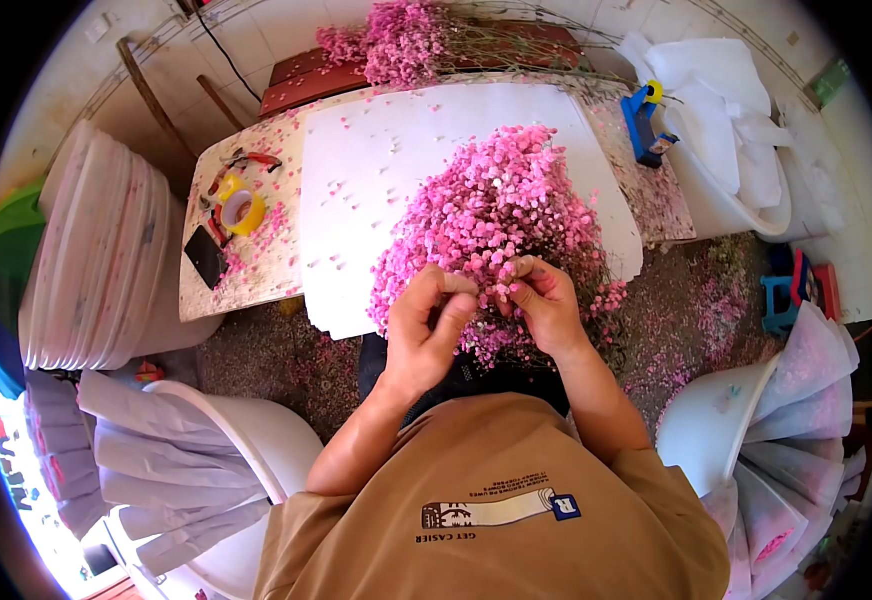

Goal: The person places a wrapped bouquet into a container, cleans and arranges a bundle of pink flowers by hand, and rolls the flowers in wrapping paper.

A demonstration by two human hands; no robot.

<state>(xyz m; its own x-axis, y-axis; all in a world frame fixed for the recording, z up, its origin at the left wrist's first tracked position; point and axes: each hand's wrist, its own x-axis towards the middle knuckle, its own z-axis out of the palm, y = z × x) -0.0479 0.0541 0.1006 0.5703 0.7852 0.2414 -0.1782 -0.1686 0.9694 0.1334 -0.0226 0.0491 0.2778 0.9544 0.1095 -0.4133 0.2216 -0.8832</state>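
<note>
A large bunch of small pink flowers, like baby's breath (506,210), lies on the white paper sheets (356,150) at the table's near edge, its lower blooms hanging towards my lap. My left hand (431,325) is at the near side of the bunch, fingers curled and thumb bent in towards them. What its fingertips hold, if anything, is hidden. Just to the right, my right hand (546,305) pinches a sprig of the pink blooms between thumb and fingers. The two hands are close together with blooms between them.
Yellow tape (244,212), red-handled pliers (256,160) and a black phone (205,257) lie at left. A blue tape dispenser (644,125) is at right. More pink flowers (406,45) lie behind. White tubs (266,440) with wrapped bundles flank me; stacked pale bins (106,250) stand left.
</note>
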